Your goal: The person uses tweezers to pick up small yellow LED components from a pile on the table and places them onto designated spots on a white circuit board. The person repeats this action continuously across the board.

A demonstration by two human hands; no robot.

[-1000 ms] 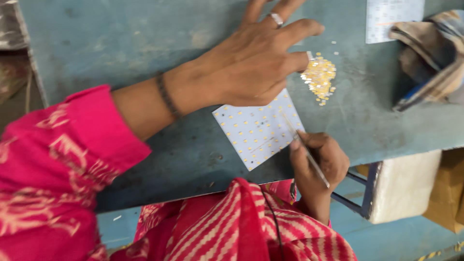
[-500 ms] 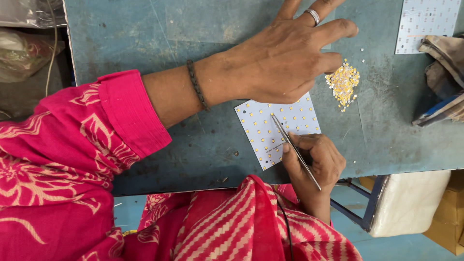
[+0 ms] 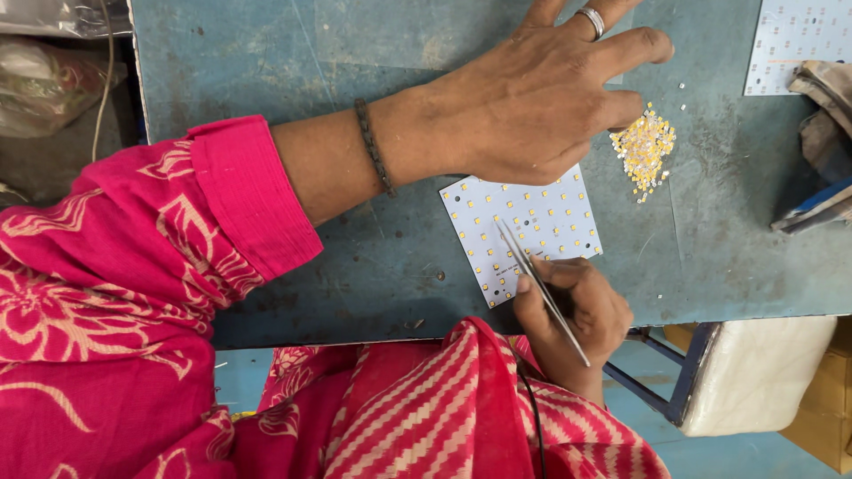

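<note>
white led board (image 3: 532,222) under your hands
your left hand (image 3: 532,106) pins it flat, open; your right hand (image 3: 577,310) pinches tweezers (image 3: 537,284) over it.

A worn blue-green table (image 3: 266,53) is seen under even light. A blue floor (image 3: 763,452) and a white cushioned stool (image 3: 754,372) are seen below its edge.

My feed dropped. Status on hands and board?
Left hand flat on board's top edge. Right hand holds tweezers, tips on board. Chip pile beside it. Nothing in the way.
</note>
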